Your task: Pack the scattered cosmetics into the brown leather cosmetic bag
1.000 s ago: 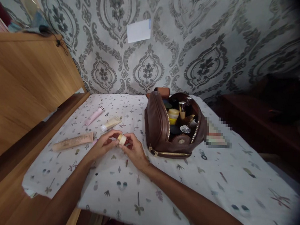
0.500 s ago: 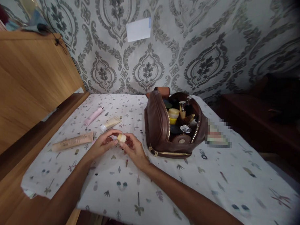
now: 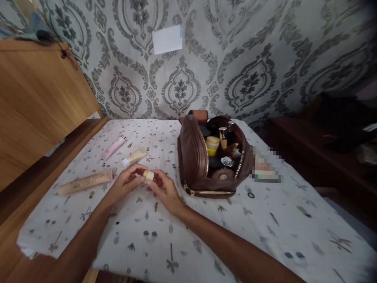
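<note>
Between the fingertips of both hands is a small jar [image 3: 148, 175], pale at one end and yellowish at the other. My left hand [image 3: 127, 184] pinches its left end, and my right hand [image 3: 165, 191] grips the right end. Just beyond my left hand lies a cream-coloured tube [image 3: 135, 157] with a white cap. Further back is a pink tube [image 3: 113, 148]. A larger beige tube [image 3: 86, 182] lies left of my left hand. To the right of my right hand stands a brown cosmetic bag [image 3: 192, 154], unzipped, with several jars and bottles inside.
A white printed cloth [image 3: 169, 256] covers the table. A wooden panel [image 3: 38, 95] rises along the left side, and a patterned wall [image 3: 209, 68] stands behind. Right of the bag is a pixelated flat item [image 3: 266, 169]. Dark red furniture [image 3: 293, 149] borders the right.
The whole view has shifted slightly, so things sit a little further left. Both hands still hold the small jar, which appears turned slightly.
</note>
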`<state>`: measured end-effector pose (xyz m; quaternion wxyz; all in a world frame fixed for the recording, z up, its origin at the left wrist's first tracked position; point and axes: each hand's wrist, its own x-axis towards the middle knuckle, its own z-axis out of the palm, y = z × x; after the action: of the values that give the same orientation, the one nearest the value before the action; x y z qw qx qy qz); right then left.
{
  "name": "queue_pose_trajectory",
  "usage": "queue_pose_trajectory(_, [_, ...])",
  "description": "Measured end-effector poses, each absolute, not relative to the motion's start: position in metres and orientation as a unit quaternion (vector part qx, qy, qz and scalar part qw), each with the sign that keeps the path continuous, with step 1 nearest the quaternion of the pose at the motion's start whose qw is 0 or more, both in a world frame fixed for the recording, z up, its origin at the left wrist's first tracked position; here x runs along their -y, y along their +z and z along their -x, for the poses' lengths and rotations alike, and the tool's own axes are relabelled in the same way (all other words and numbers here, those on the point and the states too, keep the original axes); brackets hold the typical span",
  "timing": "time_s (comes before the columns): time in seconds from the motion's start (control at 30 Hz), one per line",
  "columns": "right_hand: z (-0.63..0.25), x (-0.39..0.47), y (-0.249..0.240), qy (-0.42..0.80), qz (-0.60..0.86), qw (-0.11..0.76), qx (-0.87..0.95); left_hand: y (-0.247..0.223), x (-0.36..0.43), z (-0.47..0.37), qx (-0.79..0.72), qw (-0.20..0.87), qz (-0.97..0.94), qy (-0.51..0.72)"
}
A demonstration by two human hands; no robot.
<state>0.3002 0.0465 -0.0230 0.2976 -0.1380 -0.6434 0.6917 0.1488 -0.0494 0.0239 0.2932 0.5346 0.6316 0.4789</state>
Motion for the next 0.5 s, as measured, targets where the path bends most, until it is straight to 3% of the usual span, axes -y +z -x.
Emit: queue_pose_trajectory(0.5, [-0.3033, -0.0458, -0.0169, 0.683, 0.157, 0.29, 0.651, 0.0188, 0.0497, -0.1549, -0.648, 0.333, -0.487, 0.481])
